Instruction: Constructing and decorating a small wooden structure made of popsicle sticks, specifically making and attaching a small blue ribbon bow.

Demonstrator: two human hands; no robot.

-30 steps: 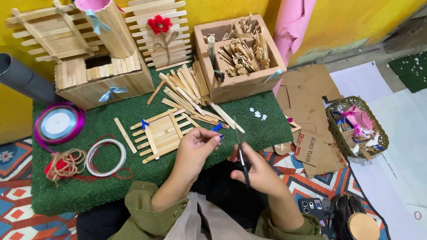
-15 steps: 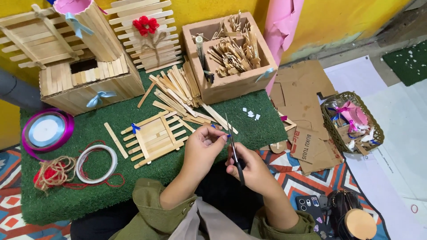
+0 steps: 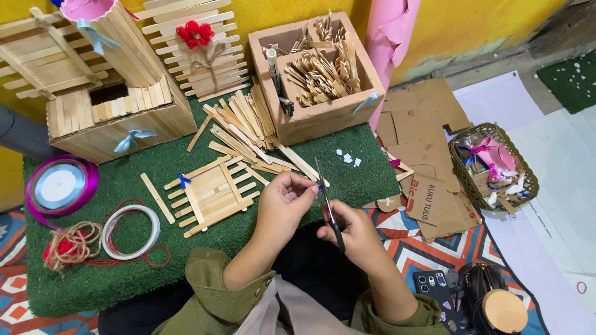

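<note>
Flat brown cardboard package pieces [image 3: 428, 198], one printed red, lie right of the green mat [image 3: 124, 273].

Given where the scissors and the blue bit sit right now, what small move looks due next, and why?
Probably close the scissors on the blue bit. The left hand pinches it at the fingertips, right against the blades, and the right hand grips the handles, so a snip seems lined up.

The right hand [image 3: 357, 232] holds scissors [image 3: 328, 201] beside the left hand [image 3: 285, 201], above a green mat [image 3: 248, 236] strewn with craft sticks [image 3: 239, 127].
</note>
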